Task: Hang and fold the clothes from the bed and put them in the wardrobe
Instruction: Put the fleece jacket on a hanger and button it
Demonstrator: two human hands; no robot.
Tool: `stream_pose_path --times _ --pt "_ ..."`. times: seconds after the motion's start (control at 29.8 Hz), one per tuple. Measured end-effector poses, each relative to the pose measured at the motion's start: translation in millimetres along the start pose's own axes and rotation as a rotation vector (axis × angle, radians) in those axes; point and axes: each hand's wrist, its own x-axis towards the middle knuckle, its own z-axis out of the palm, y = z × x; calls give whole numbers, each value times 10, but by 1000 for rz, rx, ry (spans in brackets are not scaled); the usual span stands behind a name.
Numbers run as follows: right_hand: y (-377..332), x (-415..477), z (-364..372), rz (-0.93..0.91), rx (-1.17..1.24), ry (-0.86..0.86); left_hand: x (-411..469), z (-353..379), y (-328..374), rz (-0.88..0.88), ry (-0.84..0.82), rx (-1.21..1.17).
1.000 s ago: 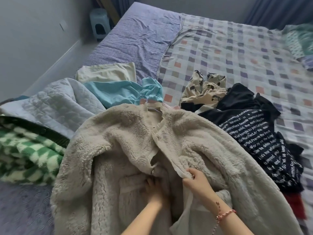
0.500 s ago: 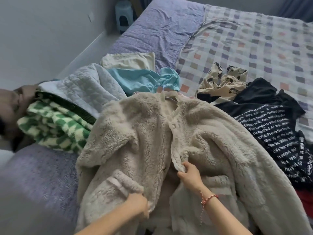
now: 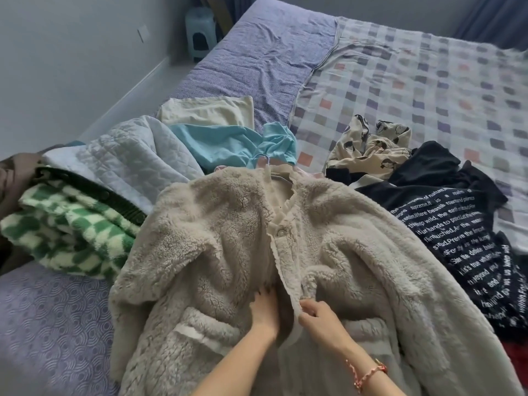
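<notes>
A beige fleece jacket (image 3: 223, 252) lies front-up on the bed, its collar pointing away from me and one button (image 3: 281, 232) fastened near the top. My left hand (image 3: 264, 308) presses flat on the jacket's left front panel beside the opening. My right hand (image 3: 320, 317), with a red bracelet on its wrist, pinches the pale edge strip of the right front panel. A pink hanger tip (image 3: 261, 164) shows at the collar.
Around the jacket lie a green checkered fleece (image 3: 65, 232), a white quilted garment (image 3: 128, 158), a light blue top (image 3: 228, 147), a cream folded piece (image 3: 205, 111), a patterned cream garment (image 3: 368, 147) and a black printed shirt (image 3: 457, 238). A blue stool (image 3: 200, 35) stands by the wall.
My left hand let go of the jacket's lower left part and moved back to the opening, where it now presses flat. My right hand keeps its pinch on the edge strip.
</notes>
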Motion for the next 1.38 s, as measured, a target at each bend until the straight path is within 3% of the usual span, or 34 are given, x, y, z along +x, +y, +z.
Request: stream_pose_path --times 0.1,0.2,0.34,0.44,0.57,0.67,0.84,0.91,1.04,1.14,1.38 --pt "75 104 30 7 -214 -33 123 100 -90 3 15 124" --pt "83 143 52 -127 -535 209 212 106 -148 24 39 249" --pt "7 154 83 -157 -691 159 263 123 -163 205 160 455" --pt "-40 172 135 -129 -599 58 263 93 -171 171 117 597" --pt "-38 237 -6 -105 -504 -45 429 -93 -6 -16 -15 550" --pt "-26 243 -24 -41 -357 -40 412 -82 -29 -8 2 487" --pt "-100 230 31 9 -151 -4 141 -252 -299 -13 66 139" --pt "-82 208 73 16 -81 25 75 -297 -383 -56 59 -78" --pt "-121 209 118 14 72 42 -110 -361 -250 99 95 -557" --pt "-95 235 121 -3 131 87 -101 -308 -218 62 76 -897" --pt "-152 239 321 68 240 297 -11 -181 -257 28 27 -1153"
